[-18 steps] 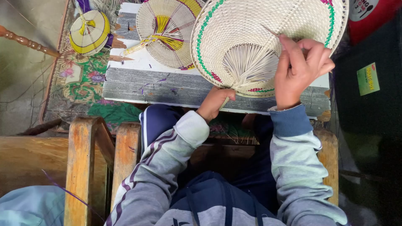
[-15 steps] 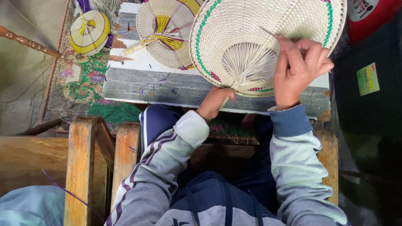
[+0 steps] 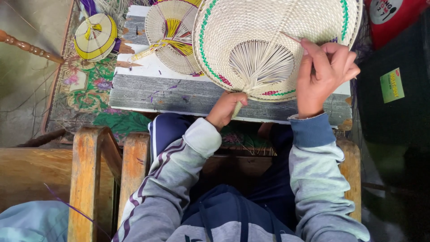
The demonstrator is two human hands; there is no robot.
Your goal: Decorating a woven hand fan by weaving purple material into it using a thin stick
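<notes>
- The left hand (image 3: pixel 227 107) is closed around the handle of a large woven fan (image 3: pixel 273 45); the fan lies on the grey wooden tabletop (image 3: pixel 179 96)
- The right hand (image 3: pixel 323 76) pinches a thin strip (image 3: pixel 291 37) against the fan's weave
- Beyond, a smaller yellow-striped fan (image 3: pixel 172 33) lies on the tabletop; a round yellow woven piece (image 3: pixel 95 36) sits to its left

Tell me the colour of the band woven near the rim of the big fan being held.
Green, on the pale straw fan; short red-pink dashes sit near its base. Head view.
</notes>
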